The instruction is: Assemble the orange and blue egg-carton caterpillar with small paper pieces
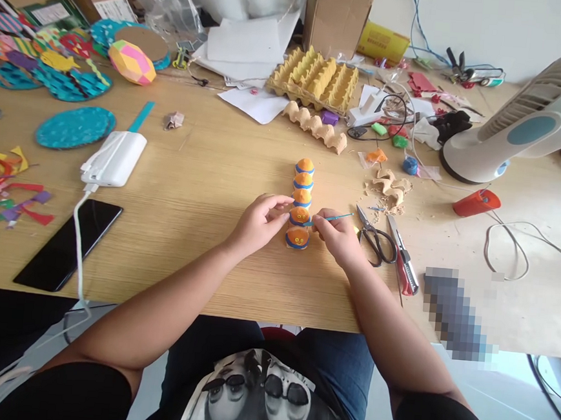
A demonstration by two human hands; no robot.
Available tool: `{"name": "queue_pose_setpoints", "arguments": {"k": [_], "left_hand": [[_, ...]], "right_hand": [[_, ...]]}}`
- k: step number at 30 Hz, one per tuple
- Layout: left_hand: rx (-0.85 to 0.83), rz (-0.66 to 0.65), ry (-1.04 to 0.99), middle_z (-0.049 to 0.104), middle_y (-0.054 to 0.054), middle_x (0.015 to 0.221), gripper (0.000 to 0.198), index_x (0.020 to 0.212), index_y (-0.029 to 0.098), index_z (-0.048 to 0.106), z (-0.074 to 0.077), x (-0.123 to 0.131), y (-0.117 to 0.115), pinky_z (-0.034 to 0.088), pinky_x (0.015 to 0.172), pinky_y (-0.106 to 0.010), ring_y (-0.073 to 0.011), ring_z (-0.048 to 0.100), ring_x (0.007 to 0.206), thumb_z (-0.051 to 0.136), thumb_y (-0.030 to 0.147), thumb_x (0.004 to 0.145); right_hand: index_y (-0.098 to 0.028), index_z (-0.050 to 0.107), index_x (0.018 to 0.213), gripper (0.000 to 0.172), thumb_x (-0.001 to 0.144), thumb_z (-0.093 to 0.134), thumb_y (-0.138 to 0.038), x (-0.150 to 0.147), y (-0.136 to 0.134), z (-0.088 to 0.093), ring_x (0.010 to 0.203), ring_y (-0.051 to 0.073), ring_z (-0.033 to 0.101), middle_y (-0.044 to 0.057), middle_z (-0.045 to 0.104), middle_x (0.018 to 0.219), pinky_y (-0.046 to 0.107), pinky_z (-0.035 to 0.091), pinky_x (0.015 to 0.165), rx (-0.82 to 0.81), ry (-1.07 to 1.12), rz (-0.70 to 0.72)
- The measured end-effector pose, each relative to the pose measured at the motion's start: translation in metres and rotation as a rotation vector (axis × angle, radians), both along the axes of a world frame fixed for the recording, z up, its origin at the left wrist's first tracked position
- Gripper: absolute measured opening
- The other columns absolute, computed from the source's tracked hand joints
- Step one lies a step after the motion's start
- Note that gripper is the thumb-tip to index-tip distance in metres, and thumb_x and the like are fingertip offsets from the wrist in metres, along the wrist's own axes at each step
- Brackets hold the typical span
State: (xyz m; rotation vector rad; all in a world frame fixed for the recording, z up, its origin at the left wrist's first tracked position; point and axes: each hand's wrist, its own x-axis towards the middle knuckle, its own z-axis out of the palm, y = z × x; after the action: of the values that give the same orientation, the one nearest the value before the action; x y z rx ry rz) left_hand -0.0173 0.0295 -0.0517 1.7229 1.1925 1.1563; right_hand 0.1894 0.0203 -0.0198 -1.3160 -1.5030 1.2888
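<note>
A row of several egg-carton cups [302, 199], painted orange with blue lower bands, runs away from me on the wooden table. Small yellow-ringed eyes mark the two nearest cups. My left hand [260, 222] grips the row from its left side, thumb and forefinger at the middle cups. In my right hand [336, 232], closed in a pinch, is a thin blue stick-like tool [339, 217]; its lower end reaches the second-nearest cup. Whether that end is a brush tip or a point I cannot tell. Black-handled scissors [378, 238] and a red utility knife [406, 265] lie right of that hand.
Behind the row are a bare carton strip [315, 126] and a yellow egg tray [314, 80]. Carton scraps [390, 186], a red cylinder [476, 203] and a white fan [515, 118] stand right. Leftward lie a power bank [119, 158], a phone [68, 245] and paper scraps [7, 192].
</note>
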Motion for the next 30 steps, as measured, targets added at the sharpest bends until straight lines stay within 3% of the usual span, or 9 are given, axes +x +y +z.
{"name": "queue_pose_setpoints", "arguments": {"k": [7, 18, 30], "left_hand": [[0.081, -0.044, 0.053, 0.064, -0.009, 0.119, 0.035, 0.124, 0.021, 0.068, -0.001, 0.003, -0.002, 0.058, 0.079, -0.024, -0.0168, 0.062, 0.107, 0.062, 0.018, 0.09], [0.073, -0.097, 0.038, 0.064, -0.008, 0.121, 0.034, 0.125, 0.021, 0.069, -0.002, 0.005, -0.002, 0.06, 0.085, -0.026, -0.0171, 0.065, 0.108, 0.061, 0.017, 0.092], [0.037, -0.103, 0.046, 0.064, -0.008, 0.121, 0.032, 0.122, 0.023, 0.07, 0.002, 0.006, -0.003, 0.058, 0.087, -0.029, -0.0176, 0.065, 0.108, 0.06, 0.017, 0.092]], "right_hand": [[-0.022, 0.042, 0.06, 0.029, 0.083, 0.052, -0.036, -0.006, 0.001, -0.007, 0.048, 0.009, 0.028, -0.007, 0.033, 0.051, 0.026, 0.023, 0.048, -0.016, -0.072, -0.039], [-0.022, 0.043, 0.059, 0.032, 0.084, 0.052, -0.04, -0.007, 0.005, -0.015, 0.052, 0.012, 0.034, -0.005, 0.039, 0.052, 0.026, 0.025, 0.05, 0.079, -0.118, 0.004], [-0.023, 0.043, 0.061, 0.032, 0.087, 0.05, -0.04, -0.007, 0.004, -0.014, 0.052, 0.012, 0.035, -0.004, 0.043, 0.052, 0.027, 0.027, 0.051, 0.069, -0.101, -0.022]]}}
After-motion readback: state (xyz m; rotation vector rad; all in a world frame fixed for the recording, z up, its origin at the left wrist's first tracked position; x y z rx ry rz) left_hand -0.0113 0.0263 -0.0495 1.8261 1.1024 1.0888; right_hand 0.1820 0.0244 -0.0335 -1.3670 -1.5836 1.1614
